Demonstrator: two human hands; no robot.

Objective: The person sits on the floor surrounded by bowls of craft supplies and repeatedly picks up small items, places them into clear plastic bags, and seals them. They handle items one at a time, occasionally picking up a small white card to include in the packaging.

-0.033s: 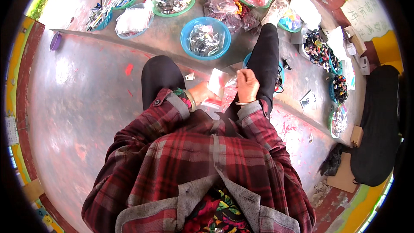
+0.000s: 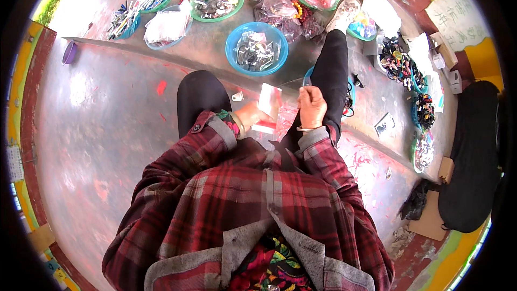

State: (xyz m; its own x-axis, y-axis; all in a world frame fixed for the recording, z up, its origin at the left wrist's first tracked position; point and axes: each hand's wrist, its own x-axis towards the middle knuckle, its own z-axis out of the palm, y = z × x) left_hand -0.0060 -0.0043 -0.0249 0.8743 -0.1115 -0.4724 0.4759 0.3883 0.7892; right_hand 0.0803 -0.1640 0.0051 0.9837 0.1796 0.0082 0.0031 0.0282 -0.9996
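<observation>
Left hand (image 2: pixel 251 117) grips a small stack of clear plastic packets with red and white edges (image 2: pixel 269 106), fingers closed around its lower part, just above the person's lap between the two black-trousered legs. Right hand (image 2: pixel 312 106) is curled shut beside it, fingertips pinched near the upper edge of the stack; whether it pinches a packet or a thin film cannot be told. Both wrists come out of red plaid sleeves (image 2: pixel 215 140), and a thin bangle (image 2: pixel 305 129) circles the right wrist. Just beyond the hands, on the grey concrete floor (image 2: pixel 107 129), sits a blue plastic basin (image 2: pixel 257 48) holding bagged dark pieces. Farther off stand green-rimmed dishes (image 2: pixel 216 3) of small parts and a heap of clear bags with beads (image 2: pixel 283 13), near a white shoe (image 2: pixel 343 15).
</observation>
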